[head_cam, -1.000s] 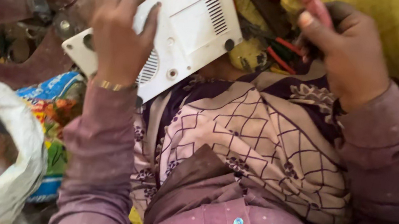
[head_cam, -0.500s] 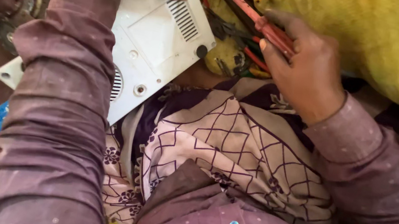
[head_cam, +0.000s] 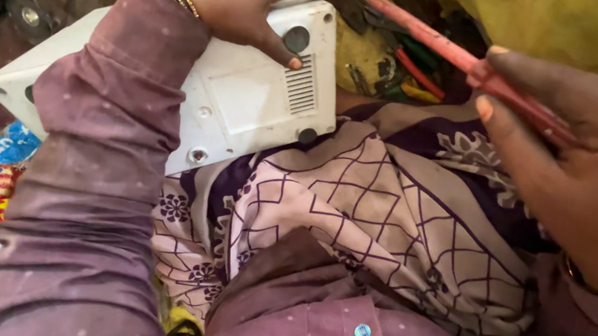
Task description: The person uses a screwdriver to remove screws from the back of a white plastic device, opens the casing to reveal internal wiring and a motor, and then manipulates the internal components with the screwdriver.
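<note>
White plastic casing | left hand grips | right hand holds red screwdriver

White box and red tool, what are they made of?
The white box looks like hard plastic, smooth and matte, with moulded vent slits and screw holes. The red tool seems metal inside a red plastic or rubber sleeve; bare metal shows at its tip.

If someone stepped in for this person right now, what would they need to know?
Left hand: grips the top edge of the flat white plastic casing, thumb beside its slotted vent.
Right hand: holds the red-handled tool, its tip pointing away over the clutter.
The casing rests tilted on the purple patterned cloth across the lap, back side up.
Done: casing steadied. Left: casing is closed; the tool has not touched it.
</note>
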